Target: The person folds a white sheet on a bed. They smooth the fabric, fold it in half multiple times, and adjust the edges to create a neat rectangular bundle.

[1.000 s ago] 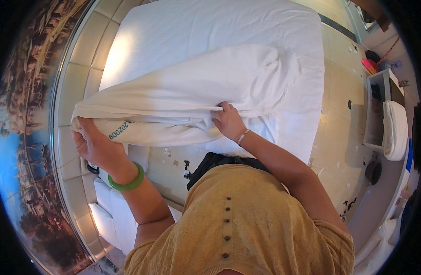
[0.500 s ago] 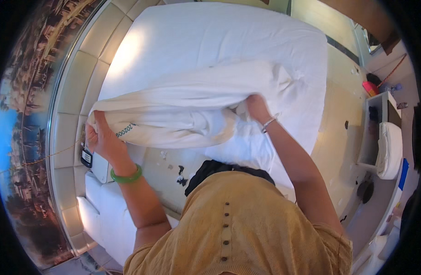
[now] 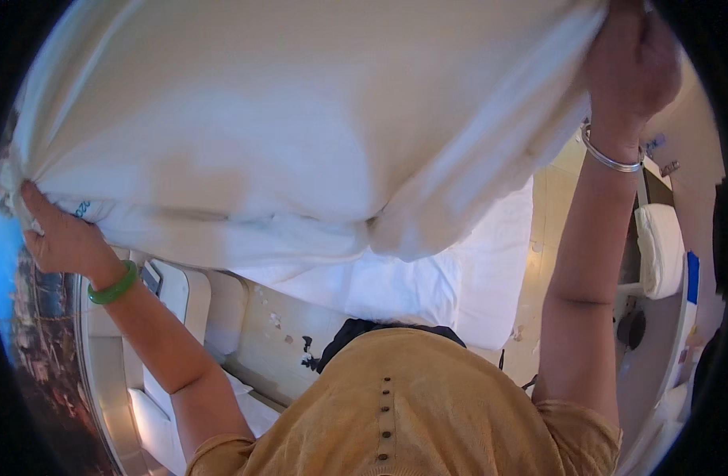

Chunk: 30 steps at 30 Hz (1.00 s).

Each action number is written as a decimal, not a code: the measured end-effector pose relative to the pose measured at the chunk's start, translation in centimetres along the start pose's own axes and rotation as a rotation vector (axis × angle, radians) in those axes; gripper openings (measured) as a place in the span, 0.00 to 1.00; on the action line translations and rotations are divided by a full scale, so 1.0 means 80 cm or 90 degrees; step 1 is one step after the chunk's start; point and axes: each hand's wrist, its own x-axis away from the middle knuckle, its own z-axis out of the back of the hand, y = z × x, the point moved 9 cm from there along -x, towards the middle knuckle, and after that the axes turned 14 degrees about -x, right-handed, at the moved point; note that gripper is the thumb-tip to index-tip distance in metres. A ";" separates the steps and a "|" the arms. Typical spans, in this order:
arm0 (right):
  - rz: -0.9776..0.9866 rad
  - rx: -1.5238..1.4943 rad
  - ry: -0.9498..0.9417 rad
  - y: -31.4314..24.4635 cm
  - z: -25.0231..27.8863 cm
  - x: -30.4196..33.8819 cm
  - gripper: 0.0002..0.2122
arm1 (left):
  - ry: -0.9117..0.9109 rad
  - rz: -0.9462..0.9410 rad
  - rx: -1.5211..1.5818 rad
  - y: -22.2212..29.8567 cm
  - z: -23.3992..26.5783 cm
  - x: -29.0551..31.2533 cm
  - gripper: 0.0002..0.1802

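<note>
A large white bed sheet [image 3: 284, 119] is stretched between my hands, filling the upper part of the view and hiding most of the bed. At the far left, my left hand [image 3: 62, 238] pinches its edge beside some dark green print. My right hand [image 3: 635, 71] is raised at the upper right, closed around another part of the edge. Bunched folds sag along the near side between them. Below these folds, a corner of the white-covered bed [image 3: 491, 270] shows.
Left of me stand a pale nightstand [image 3: 191, 297] and a muralled wall [image 3: 42, 349]. Scraps of litter [image 3: 308, 353] lie on the floor [image 3: 280, 333] near my body. A shelf unit on the right bears a folded white bundle [image 3: 660, 250], with a blue item [image 3: 692, 274] beside it.
Both hands have lifted and spread apart, the right one rising far up and to the right. The sheet has gone from a gathered bundle over the bed to a wide, raised spread.
</note>
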 end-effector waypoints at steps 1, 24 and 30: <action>-0.103 0.024 -0.020 0.011 -0.003 0.004 0.07 | 0.002 -0.002 -0.058 0.002 -0.006 0.000 0.19; -0.798 -0.374 -0.579 -0.010 -0.082 0.357 0.08 | -1.101 -0.198 0.203 0.079 -0.100 0.475 0.08; -0.647 -0.217 -0.463 -0.061 -0.065 0.380 0.10 | -1.148 -0.136 0.096 0.039 -0.084 0.478 0.10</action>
